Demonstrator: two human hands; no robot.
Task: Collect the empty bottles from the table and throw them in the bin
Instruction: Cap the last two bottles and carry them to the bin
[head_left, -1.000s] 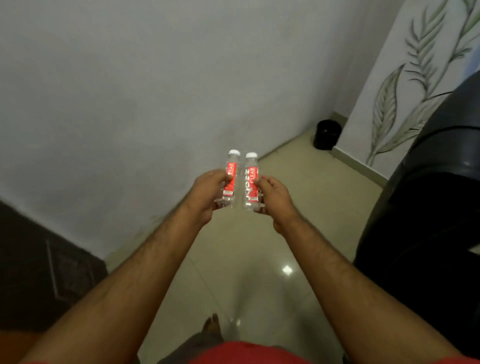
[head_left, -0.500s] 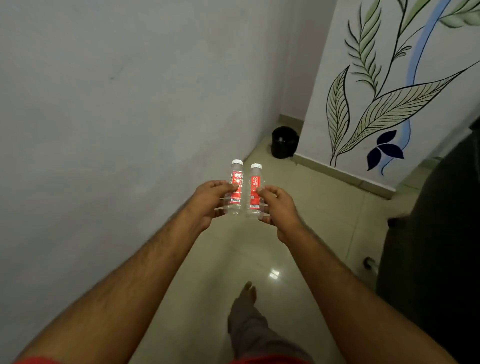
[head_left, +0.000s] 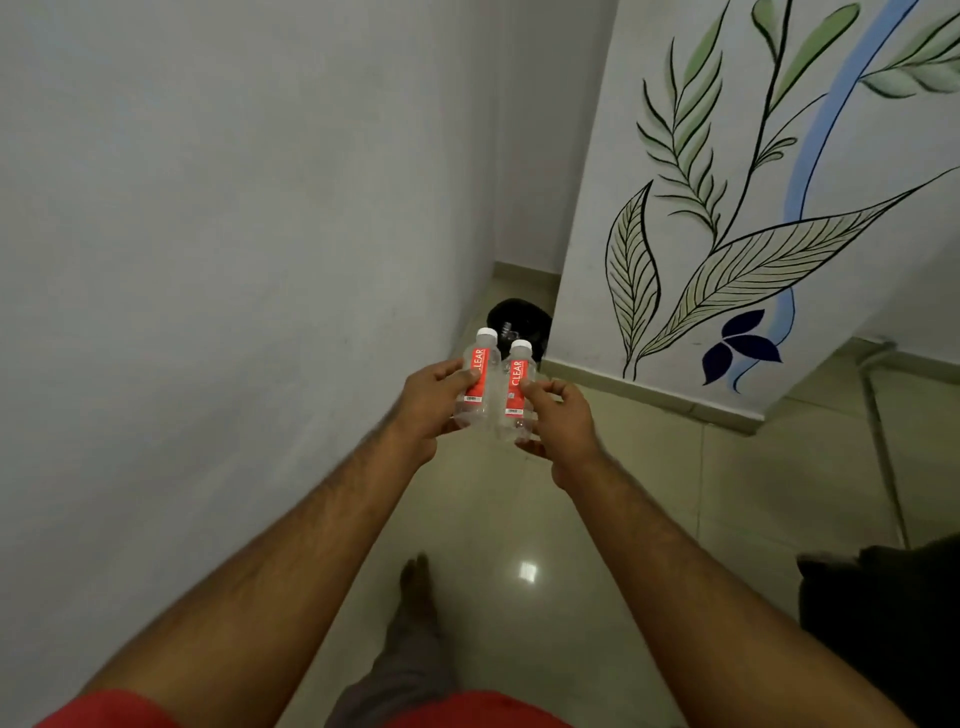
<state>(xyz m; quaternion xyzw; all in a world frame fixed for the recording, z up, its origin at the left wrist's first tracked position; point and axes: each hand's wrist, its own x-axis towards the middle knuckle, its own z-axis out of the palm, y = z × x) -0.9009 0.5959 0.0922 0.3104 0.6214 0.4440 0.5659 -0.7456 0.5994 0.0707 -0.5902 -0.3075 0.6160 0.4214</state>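
Both bottles are small clear ribbed plastic cylinders with white screw caps and red "CLEAR" labels, held upright and side by side, touching or nearly so, over glossy beige floor tiles. My left hand is wrapped around the lower body of the left bottle, thumb on its label; my right hand grips the right bottle the same way, fingers curled closed on it. The round black bin stands on the floor in the corner just beyond the caps, beside the leaf-painted wall.
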